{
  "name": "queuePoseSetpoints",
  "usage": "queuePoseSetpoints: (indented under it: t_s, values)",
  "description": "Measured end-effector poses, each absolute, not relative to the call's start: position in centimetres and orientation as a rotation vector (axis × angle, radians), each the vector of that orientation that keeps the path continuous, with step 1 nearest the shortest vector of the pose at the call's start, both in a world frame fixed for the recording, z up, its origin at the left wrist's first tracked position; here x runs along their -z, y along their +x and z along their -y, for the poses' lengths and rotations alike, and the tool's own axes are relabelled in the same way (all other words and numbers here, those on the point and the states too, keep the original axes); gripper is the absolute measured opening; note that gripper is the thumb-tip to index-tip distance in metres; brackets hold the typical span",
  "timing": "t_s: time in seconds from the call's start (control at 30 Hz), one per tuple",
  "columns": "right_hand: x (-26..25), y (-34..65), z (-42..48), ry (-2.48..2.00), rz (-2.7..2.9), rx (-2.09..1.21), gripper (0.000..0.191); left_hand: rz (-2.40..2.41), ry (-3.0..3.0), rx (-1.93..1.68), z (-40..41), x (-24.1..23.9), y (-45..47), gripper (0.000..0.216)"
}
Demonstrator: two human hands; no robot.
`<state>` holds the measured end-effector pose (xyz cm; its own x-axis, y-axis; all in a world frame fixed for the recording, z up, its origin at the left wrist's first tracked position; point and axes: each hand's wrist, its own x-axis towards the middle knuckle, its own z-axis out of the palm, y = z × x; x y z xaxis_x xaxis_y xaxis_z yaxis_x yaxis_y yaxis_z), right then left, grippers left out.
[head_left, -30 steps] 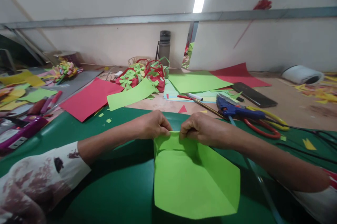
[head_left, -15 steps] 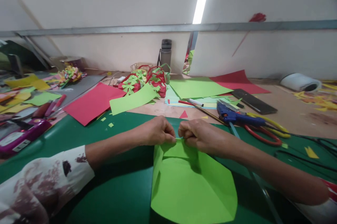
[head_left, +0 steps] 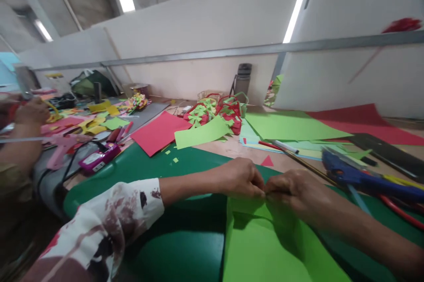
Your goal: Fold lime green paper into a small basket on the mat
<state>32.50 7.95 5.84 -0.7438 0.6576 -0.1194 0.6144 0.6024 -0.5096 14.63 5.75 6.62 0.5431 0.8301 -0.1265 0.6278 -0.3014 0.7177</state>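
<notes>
A bright green sheet of paper [head_left: 265,246] with folded-up sides lies on the dark green mat [head_left: 179,233]. My left hand [head_left: 240,178] pinches its far edge between thumb and fingers. Right beside it, my right hand [head_left: 291,189] grips the same edge, its fingers curled and the knuckles nearly touching the left ones. The paper's near end runs out of the bottom of the view. Just right of my right hand is a blue glue gun [head_left: 357,176], with red-handled scissors [head_left: 402,213] partly under it.
Beyond the mat lie red paper [head_left: 159,131], a light green strip [head_left: 202,133], small red-and-green baskets [head_left: 232,112], a pencil [head_left: 298,162] and a phone [head_left: 391,154]. A bottle [head_left: 243,81] stands by the wall. At left, another person's hand [head_left: 33,112] works near a pink glue gun [head_left: 61,147].
The view has swung left, so the scene sits farther right and a co-worker's hands now show. Both my hands still grip the green paper's far edge.
</notes>
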Motion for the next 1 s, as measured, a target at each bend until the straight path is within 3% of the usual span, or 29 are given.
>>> queuePoseSetpoints:
  t_s: [0.33,0.73,1.0]
  values:
    - [-6.7,33.0,-8.3,-1.147,2.644,-0.868,0.012,-1.159,2.149,-0.406,-6.4,-6.3,13.7,0.014]
    - [-8.0,32.8,-7.2,-1.25,2.644,-0.496,0.015,-1.211,2.441,-0.338,-7.3,-6.0,15.5,0.021]
    - [-8.4,33.7,-8.0,-1.18,2.638,-0.599,0.014,-1.12,2.493,-0.357,-8.0,-6.3,15.8,0.021]
